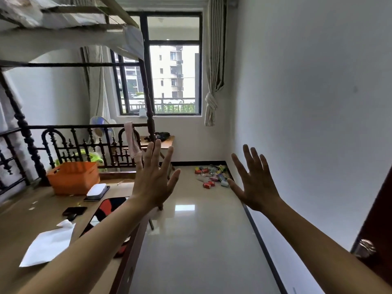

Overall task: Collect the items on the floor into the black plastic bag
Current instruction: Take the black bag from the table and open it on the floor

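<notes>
Items on the floor [212,175]: 1 loose cluster of small coloured packets, lying at the far end of the glossy floor [201,240], against the right wall and below the window [172,64]. Exact count not resolvable at this distance; at least 3 red pieces stand out, the rest green, blue, yellow and pale.

Black plastic bag: not identified with certainty. 1 dark bundle [162,135] lies on the small wooden table [168,143] under the window (cannot tell whether this is the bag).

Hands: 2 in view, both raised in front of the camera, backs toward the lens.
- left hand [154,183]: fingers straight and spread, holding nothing, touching nothing
- right hand [254,185]: fingers straight and spread, likewise empty
Both hands are well apart from the cluster, which shows between them in the view.

Desk [21,219], left side, carries:
- 1 orange basket [73,177]
- 1 white rounded box [96,190] on a dark slab
- 1 dark phone [74,211]
- 1 white paper sheet [48,242], creased at the top corner
- 1 red, black and white mat [108,211], partly hidden by the left forearm

Beyond the desk: 1 dark turned-wood bed rail [84,127] with 1 pink cloth [132,141] hung over it, 1 fan [99,128] behind it, 1 knotted curtain [212,102] right of the window. Right edge: 1 dark door with 1 metal knob [364,248]
</notes>
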The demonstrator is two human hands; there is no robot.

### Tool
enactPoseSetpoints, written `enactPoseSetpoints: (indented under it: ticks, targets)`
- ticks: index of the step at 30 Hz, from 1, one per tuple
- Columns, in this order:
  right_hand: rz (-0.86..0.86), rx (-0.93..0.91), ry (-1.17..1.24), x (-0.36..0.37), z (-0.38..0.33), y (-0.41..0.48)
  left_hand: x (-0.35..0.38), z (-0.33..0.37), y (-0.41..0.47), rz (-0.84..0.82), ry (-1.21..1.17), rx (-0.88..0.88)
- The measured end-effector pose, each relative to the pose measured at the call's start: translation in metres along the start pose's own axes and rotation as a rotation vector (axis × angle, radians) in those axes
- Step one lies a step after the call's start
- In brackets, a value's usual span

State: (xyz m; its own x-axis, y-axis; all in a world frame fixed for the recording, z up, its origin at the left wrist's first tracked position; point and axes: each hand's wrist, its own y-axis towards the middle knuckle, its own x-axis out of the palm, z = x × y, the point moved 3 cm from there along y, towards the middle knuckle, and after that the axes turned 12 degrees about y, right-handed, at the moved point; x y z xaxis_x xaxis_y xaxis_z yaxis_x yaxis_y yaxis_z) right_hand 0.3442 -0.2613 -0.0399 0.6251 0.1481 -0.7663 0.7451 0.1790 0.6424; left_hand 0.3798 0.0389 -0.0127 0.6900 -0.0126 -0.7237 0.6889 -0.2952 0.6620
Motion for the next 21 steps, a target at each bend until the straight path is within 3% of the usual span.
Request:
enactPoseSetpoints:
  ticks: [11, 21]
  targets:
    - [-0.088, 0.078, 0.024, 0.177, 0.12, 0.123, 0.219, 0.034, 0.147, -0.093, -0.036, 0.065]
    - [-0.131, 0.172, 0.109, 0.305, 0.261, 0.308, 0.363, 0.041, 0.344, -0.108, -0.063, -0.018]
